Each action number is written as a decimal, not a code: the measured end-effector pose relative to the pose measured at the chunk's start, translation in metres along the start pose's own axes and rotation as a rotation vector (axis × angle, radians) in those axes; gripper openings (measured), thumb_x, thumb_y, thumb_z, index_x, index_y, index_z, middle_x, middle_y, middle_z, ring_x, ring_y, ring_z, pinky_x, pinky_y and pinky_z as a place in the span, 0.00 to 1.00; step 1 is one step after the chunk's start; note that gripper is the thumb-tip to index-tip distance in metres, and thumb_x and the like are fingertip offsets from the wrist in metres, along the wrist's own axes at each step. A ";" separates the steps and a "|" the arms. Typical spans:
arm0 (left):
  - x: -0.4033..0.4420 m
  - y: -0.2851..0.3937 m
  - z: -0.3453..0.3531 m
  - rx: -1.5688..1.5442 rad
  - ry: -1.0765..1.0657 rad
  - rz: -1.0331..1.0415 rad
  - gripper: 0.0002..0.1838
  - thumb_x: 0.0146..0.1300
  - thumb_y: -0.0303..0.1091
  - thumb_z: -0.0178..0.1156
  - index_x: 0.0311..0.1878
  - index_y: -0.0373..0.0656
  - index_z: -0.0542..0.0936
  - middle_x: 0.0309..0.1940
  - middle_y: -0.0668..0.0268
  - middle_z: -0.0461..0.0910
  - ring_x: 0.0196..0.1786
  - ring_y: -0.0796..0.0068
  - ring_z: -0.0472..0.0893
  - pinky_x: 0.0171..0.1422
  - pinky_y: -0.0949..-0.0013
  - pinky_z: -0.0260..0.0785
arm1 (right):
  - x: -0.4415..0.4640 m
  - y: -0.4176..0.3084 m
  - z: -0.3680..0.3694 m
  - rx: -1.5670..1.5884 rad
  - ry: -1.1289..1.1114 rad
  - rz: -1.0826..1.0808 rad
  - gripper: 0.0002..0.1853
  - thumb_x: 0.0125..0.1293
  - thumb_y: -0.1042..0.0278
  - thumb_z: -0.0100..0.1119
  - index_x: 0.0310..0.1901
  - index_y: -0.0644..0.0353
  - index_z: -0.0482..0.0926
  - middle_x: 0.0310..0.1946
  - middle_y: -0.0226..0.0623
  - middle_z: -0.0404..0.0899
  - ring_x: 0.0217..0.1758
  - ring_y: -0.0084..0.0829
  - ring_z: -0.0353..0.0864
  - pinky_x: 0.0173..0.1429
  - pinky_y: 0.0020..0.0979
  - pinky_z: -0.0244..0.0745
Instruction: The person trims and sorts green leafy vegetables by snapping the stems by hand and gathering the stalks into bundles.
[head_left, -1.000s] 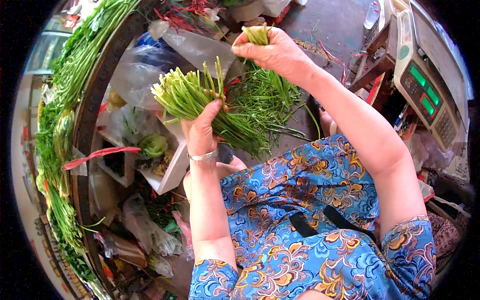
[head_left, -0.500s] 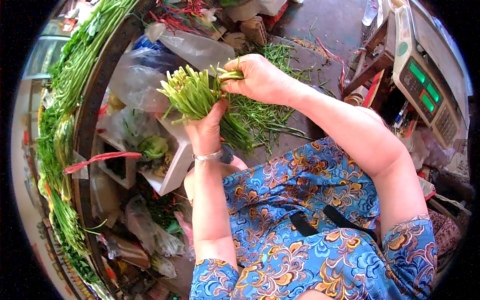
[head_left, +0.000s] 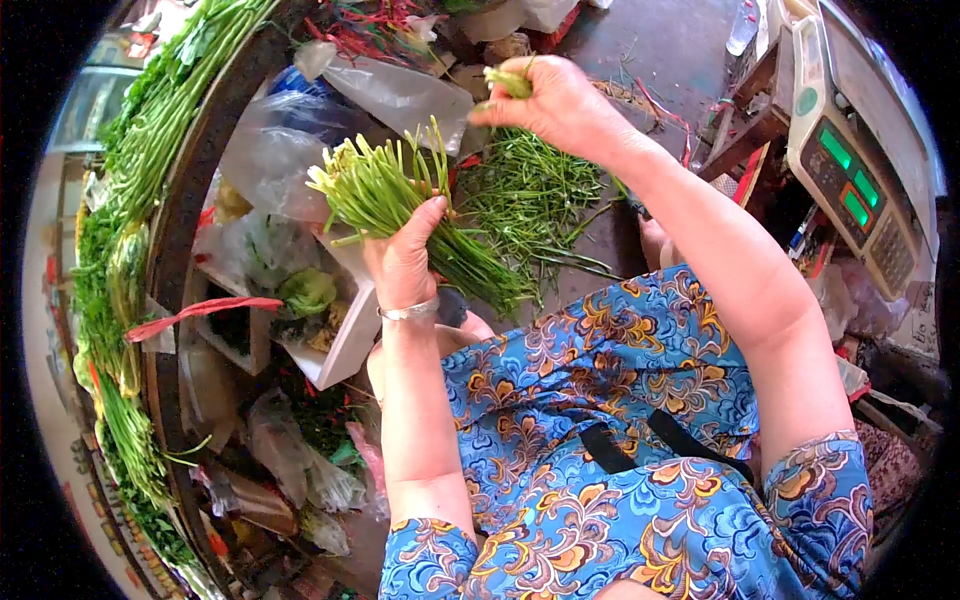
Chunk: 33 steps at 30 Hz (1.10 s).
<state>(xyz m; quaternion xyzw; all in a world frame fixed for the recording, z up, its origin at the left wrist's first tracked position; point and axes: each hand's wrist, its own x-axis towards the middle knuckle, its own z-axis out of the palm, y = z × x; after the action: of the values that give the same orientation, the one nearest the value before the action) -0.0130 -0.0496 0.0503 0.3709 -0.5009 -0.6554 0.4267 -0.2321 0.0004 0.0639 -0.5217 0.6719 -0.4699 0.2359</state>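
Observation:
A thick bunch of green stems (head_left: 385,190) is wrapped in my left hand (head_left: 408,258), its pale cut ends up and to the left, its other end down and to the right. Up and to the right, apart from the bunch, my right hand (head_left: 555,105) is closed on a few short green stems (head_left: 512,82). Beneath and between the hands, a loose heap of thin green stems (head_left: 530,195) lies on the dark surface.
At the right stands a scale (head_left: 850,170) with lit green digits. Plastic bags (head_left: 275,155), a white foam box (head_left: 345,340) and a red strip (head_left: 205,312) are at the left. More greens (head_left: 180,120) line the curved ledge. Red ties (head_left: 370,35) lie at the top.
My right hand went down to the top of the bunch, then came back up and right with short stems in it. My left hand has shifted only slightly, still round the bunch.

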 end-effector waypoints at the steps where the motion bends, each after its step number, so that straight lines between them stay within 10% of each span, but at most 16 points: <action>1: 0.000 0.000 0.000 0.005 -0.010 0.001 0.20 0.47 0.15 0.66 0.46 0.38 0.77 0.37 0.63 0.81 0.37 0.70 0.81 0.43 0.66 0.76 | 0.001 0.001 0.006 0.062 -0.071 -0.013 0.12 0.56 0.64 0.69 0.30 0.62 0.76 0.23 0.25 0.75 0.30 0.15 0.70 0.38 0.23 0.69; 33: 0.001 0.001 0.003 0.157 -0.095 0.004 0.17 0.51 0.22 0.67 0.46 0.36 0.78 0.39 0.65 0.81 0.41 0.74 0.80 0.49 0.72 0.71 | -0.014 -0.014 0.021 0.125 -0.122 -0.073 0.08 0.59 0.69 0.59 0.35 0.65 0.78 0.20 0.28 0.74 0.27 0.16 0.69 0.33 0.26 0.69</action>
<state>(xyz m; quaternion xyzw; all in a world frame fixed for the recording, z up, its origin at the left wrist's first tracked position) -0.0162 -0.0497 0.0514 0.3706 -0.5711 -0.6302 0.3733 -0.2036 0.0045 0.0643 -0.5578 0.6061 -0.4865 0.2912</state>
